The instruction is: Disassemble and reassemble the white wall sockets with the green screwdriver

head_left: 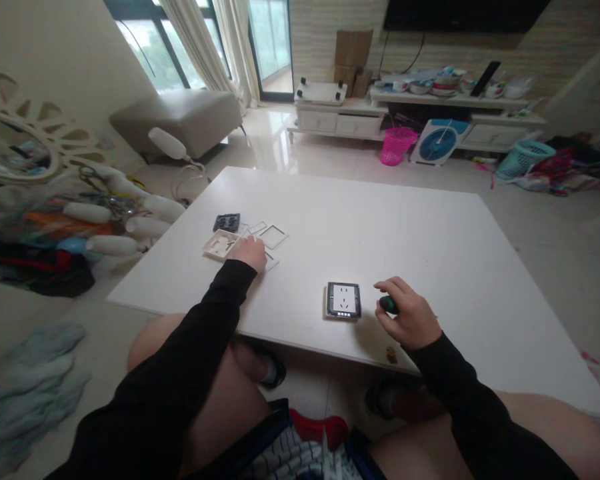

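My left hand (pixel 250 252) reaches down at the table's left side, fingers bent together beside a white plastic back box (pixel 221 245). Whatever its fingertips may hold is hidden. Around it lie thin rectangular frames (pixel 273 236) and a dark grey socket module (pixel 227 222). In my right hand (pixel 409 315), curled fingers hold a screwdriver by its dark green and black handle (pixel 389 305); the shaft is mostly hidden. Left of that hand, a wall socket (pixel 343 300) with a white face and dark border rests face up on a box. Small brass-coloured pieces (pixel 391 355) lie near the front edge.
The white table (pixel 360 220) spans the space before my knees. Beyond it are a pink basket (pixel 398 145), a blue fan (pixel 437 142) and a low cabinet (pixel 347 122). White padded stand legs (pixel 113 245) and heaped items crowd the left side.
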Demonstrator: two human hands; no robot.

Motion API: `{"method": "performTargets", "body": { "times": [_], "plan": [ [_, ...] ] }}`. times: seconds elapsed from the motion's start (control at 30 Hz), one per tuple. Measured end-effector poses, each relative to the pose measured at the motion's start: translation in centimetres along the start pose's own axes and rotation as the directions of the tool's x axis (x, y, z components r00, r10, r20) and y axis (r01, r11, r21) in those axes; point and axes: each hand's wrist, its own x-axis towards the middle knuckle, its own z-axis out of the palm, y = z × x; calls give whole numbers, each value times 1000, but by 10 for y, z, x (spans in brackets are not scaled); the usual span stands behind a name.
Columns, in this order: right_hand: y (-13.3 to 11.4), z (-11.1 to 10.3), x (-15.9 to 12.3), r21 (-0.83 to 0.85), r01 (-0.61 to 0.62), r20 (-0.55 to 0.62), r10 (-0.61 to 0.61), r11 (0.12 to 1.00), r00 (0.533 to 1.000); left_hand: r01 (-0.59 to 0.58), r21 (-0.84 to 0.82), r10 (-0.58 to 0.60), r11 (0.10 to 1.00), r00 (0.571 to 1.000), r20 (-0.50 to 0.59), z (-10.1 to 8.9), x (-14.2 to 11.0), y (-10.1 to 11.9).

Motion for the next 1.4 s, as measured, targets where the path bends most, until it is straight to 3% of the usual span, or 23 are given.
{"method": "performTargets", "body": {
  "times": [0.1,0.17,0.23,0.33,0.57,0.87,1.2,1.4],
  "plan": [
    [-2,-12,3,148,-87,-124,106,985,987,-197,-94,200,976,980,18,7,-17,31],
    [-2,-19,4,250,-155,-184,204,956,962,-463,-324,499,825,866,32,14,-33,52],
    [-2,-24,6,342,-183,-240,274,922,931,-581,-476,664,660,748,7,25,-50,69],
    [-1,-26,9,480,-166,-313,345,861,885,-628,-539,720,561,692,-55,43,-69,86],
    [9,-12,11,721,-132,-374,543,680,752,-665,-541,757,515,649,-79,72,-73,107],
    [1,3,7,759,-136,-312,539,637,782,-661,-552,765,508,641,-64,68,-74,117],
    [-3,6,-3,654,-94,-351,411,751,841,-660,-551,761,511,645,-67,70,-73,117],
    [-3,4,-2,647,-63,-419,423,760,803,-668,-548,771,503,634,-65,72,-71,115]
  ]
}}
